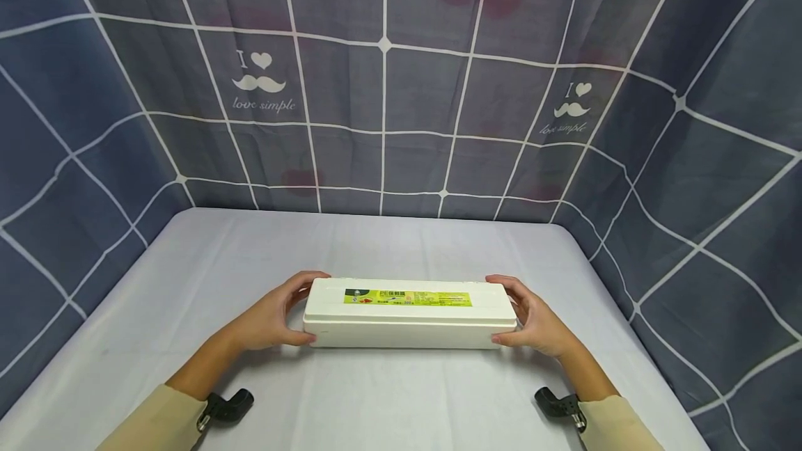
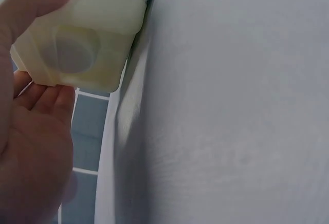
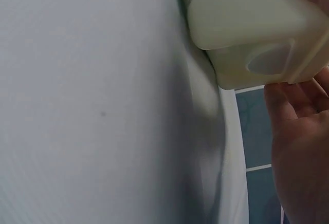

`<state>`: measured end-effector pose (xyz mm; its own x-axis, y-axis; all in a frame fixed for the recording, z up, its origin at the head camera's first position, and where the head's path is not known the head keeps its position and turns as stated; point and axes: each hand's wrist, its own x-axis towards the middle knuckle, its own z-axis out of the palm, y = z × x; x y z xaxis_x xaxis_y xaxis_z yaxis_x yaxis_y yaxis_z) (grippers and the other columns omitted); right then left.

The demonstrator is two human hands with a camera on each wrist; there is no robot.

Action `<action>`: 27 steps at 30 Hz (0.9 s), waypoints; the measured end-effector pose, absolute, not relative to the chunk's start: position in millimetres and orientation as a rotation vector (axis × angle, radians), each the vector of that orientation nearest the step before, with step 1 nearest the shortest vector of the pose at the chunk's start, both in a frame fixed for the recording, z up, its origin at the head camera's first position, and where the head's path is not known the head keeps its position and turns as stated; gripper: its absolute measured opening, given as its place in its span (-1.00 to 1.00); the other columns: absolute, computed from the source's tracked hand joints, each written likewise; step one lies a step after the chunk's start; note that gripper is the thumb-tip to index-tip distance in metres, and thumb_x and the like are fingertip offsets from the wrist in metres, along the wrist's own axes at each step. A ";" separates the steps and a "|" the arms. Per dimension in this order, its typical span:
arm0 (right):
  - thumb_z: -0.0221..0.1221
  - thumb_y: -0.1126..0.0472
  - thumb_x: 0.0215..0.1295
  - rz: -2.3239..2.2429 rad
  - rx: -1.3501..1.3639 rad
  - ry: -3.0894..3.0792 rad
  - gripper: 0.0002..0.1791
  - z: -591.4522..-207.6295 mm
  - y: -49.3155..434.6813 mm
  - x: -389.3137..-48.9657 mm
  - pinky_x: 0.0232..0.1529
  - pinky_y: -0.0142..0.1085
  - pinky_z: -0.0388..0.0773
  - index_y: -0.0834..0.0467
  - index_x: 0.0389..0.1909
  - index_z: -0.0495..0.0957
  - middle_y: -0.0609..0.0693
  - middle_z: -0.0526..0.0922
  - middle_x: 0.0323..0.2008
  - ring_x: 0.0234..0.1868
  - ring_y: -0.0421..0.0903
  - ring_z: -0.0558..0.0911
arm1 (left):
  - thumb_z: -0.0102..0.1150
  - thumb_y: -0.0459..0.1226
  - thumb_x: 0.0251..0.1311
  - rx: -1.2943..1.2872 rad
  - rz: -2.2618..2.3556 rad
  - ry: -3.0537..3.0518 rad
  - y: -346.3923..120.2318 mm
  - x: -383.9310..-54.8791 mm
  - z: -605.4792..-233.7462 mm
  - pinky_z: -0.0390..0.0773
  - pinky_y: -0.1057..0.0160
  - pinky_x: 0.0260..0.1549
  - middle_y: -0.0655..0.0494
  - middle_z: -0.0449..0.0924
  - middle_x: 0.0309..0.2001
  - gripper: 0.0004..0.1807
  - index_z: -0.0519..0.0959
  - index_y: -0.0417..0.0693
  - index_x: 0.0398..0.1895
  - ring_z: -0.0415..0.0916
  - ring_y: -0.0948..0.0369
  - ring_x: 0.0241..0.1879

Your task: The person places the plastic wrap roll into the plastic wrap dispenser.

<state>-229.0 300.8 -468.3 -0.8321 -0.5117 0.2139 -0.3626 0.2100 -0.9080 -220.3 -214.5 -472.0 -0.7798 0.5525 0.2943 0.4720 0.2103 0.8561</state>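
A long white cling film box (image 1: 410, 335) with a yellow-green label (image 1: 407, 298) lies crosswise on the white-covered table. My left hand (image 1: 272, 315) grips its left end, thumb on the near side and fingers round the far side. At the other end, my right hand (image 1: 532, 319) holds the box in the same way. The left wrist view shows the box's translucent end (image 2: 77, 54) between thumb and fingers, a round shape showing through it. A similar round shape appears in the box's end (image 3: 267, 59) in the right wrist view, where the right thumb is partly cut off.
The white cloth (image 1: 401, 249) covers the table and has soft folds. Grey-blue checked curtains (image 1: 344, 89) with white lines stand behind the table and along both sides. Black wrist mounts (image 1: 230, 406) sit at both beige sleeves.
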 end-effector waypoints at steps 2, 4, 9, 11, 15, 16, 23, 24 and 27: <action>0.59 0.45 -0.15 -1.679 -0.869 2.353 0.18 -468.9 300.8 -229.9 0.16 -0.49 0.54 0.27 0.52 0.14 0.21 0.35 0.36 0.26 -0.24 0.51 | 0.70 -0.34 -0.19 1.000 1.640 2.400 -214.4 -219.9 -471.5 0.19 0.59 0.41 0.02 0.40 0.38 0.05 0.32 -0.02 0.44 0.31 0.35 0.38; 0.60 0.45 -0.17 -1.674 -0.871 2.361 0.18 -469.1 300.4 -230.0 0.16 -0.49 0.55 0.24 0.51 0.15 0.21 0.34 0.35 0.26 -0.24 0.50 | 0.71 -0.33 -0.20 0.988 1.631 2.418 -214.6 -219.7 -471.3 0.20 0.58 0.41 0.05 0.41 0.38 0.05 0.33 0.01 0.44 0.31 0.36 0.38; 0.61 0.46 -0.20 -1.692 -0.884 2.362 0.16 -469.0 298.8 -229.0 0.15 -0.48 0.57 0.20 0.48 0.21 0.22 0.38 0.33 0.23 -0.23 0.54 | 0.72 -0.30 -0.21 0.968 1.621 2.450 -215.7 -219.7 -472.2 0.23 0.56 0.41 0.11 0.42 0.39 0.05 0.35 0.07 0.44 0.31 0.36 0.40; 0.61 0.45 -0.19 -1.690 -0.912 2.371 0.14 -469.0 298.3 -229.3 0.16 -0.48 0.57 0.23 0.47 0.21 0.23 0.38 0.32 0.23 -0.21 0.55 | 0.73 -0.30 -0.22 0.957 1.625 2.460 -216.1 -219.4 -472.9 0.24 0.56 0.40 0.12 0.43 0.39 0.05 0.36 0.08 0.44 0.32 0.37 0.40; 0.62 0.44 -0.19 -1.680 -0.959 2.395 0.12 -470.5 298.0 -230.6 0.18 -0.50 0.56 0.31 0.45 0.22 0.25 0.40 0.31 0.22 -0.20 0.55 | 0.72 -0.33 -0.24 0.950 1.640 2.457 -216.4 -218.9 -474.1 0.27 0.55 0.39 0.12 0.45 0.38 0.04 0.38 0.08 0.42 0.34 0.36 0.38; 0.62 0.44 -0.19 -1.681 -0.966 2.397 0.12 -471.1 298.1 -230.8 0.18 -0.50 0.55 0.33 0.45 0.23 0.25 0.40 0.31 0.22 -0.20 0.54 | 0.72 -0.34 -0.24 0.952 1.641 2.453 -216.3 -218.8 -474.3 0.27 0.55 0.39 0.11 0.45 0.37 0.03 0.39 0.09 0.42 0.35 0.36 0.38; 0.61 0.47 -0.19 -1.704 -0.969 2.387 0.11 -472.8 298.6 -230.2 0.20 -0.50 0.56 0.36 0.45 0.23 0.28 0.40 0.31 0.22 -0.18 0.54 | 0.72 -0.37 -0.27 0.943 1.649 2.444 -215.4 -219.6 -471.3 0.30 0.53 0.39 0.11 0.49 0.36 0.03 0.42 0.09 0.40 0.38 0.33 0.38; 0.61 0.47 -0.19 -1.703 -0.967 2.387 0.12 -472.5 298.6 -230.0 0.20 -0.50 0.56 0.36 0.45 0.22 0.28 0.40 0.31 0.21 -0.18 0.54 | 0.73 -0.36 -0.28 0.936 1.645 2.450 -215.2 -219.3 -470.5 0.30 0.53 0.38 0.12 0.49 0.36 0.03 0.43 0.10 0.40 0.38 0.34 0.38; 0.61 0.46 -0.19 -1.697 -0.959 2.388 0.12 -471.5 298.1 -229.1 0.21 -0.51 0.55 0.36 0.45 0.22 0.28 0.40 0.31 0.21 -0.19 0.54 | 0.73 -0.35 -0.29 0.915 1.623 2.479 -215.0 -218.1 -468.7 0.31 0.53 0.37 0.15 0.50 0.36 0.03 0.44 0.12 0.40 0.39 0.36 0.38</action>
